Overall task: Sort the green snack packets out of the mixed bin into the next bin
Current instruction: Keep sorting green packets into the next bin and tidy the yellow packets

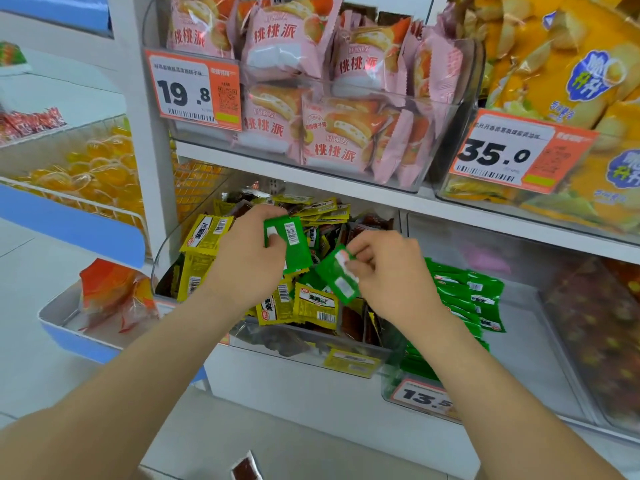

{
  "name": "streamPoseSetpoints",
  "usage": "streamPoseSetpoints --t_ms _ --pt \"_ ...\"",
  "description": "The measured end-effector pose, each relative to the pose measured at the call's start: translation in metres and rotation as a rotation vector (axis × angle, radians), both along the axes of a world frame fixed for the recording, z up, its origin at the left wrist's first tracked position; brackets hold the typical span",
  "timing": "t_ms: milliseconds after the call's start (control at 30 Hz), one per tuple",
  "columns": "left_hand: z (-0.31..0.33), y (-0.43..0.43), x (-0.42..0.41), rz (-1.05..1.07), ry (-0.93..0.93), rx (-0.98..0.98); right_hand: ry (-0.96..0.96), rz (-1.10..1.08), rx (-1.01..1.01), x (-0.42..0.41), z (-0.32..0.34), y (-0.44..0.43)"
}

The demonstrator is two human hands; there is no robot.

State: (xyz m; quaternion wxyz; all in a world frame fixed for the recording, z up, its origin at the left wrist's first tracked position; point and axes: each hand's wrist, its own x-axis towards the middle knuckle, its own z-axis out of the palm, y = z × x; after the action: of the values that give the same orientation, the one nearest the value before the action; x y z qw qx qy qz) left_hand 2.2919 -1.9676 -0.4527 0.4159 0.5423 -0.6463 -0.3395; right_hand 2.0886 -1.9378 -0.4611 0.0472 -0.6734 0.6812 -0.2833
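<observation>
A clear mixed bin (277,344) on the lower shelf holds yellow, brown and green snack packets. Over it, my left hand (247,254) grips a green packet (294,244) with a white barcode label, held upright. My right hand (391,271) pinches a second green packet (337,275) by its upper corner, tilted above the pile. Right of the mixed bin, a clear bin (408,393) holds a stack of green packets (467,299). My right wrist hides part of that stack.
The shelf above carries a bin of pink cake packs (311,109) and yellow bags (568,81), with price tags 19.8 and 35.0. A bin of dark snacks (599,334) stands far right. Trays of orange items sit at the left. A brown packet (246,469) lies below.
</observation>
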Motion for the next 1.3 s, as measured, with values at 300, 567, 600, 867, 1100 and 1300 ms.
streamPoseSetpoints --t_ms 300,567,600,867,1100,1300 --pt "0.01 0.019 -0.02 -0.116 0.335 0.237 -0.609 0.008 -0.145 0.029 0.001 0.009" --pt "0.008 0.013 -0.005 -0.004 0.153 0.107 -0.189 0.079 0.129 0.017 -0.018 -0.014" --pt "0.007 0.011 -0.004 0.01 0.15 0.1 -0.084 0.112 0.224 0.017 -0.021 -0.014" --pt "0.002 0.007 0.001 0.025 0.105 0.083 -0.207 0.069 0.185 0.015 -0.006 -0.012" --pt "0.002 0.013 -0.008 -0.001 0.144 0.074 -0.644 -0.068 -0.143 0.032 0.011 0.023" --pt "0.008 0.024 -0.027 0.014 0.668 0.271 -0.779 -0.033 -0.103 0.06 -0.002 0.026"
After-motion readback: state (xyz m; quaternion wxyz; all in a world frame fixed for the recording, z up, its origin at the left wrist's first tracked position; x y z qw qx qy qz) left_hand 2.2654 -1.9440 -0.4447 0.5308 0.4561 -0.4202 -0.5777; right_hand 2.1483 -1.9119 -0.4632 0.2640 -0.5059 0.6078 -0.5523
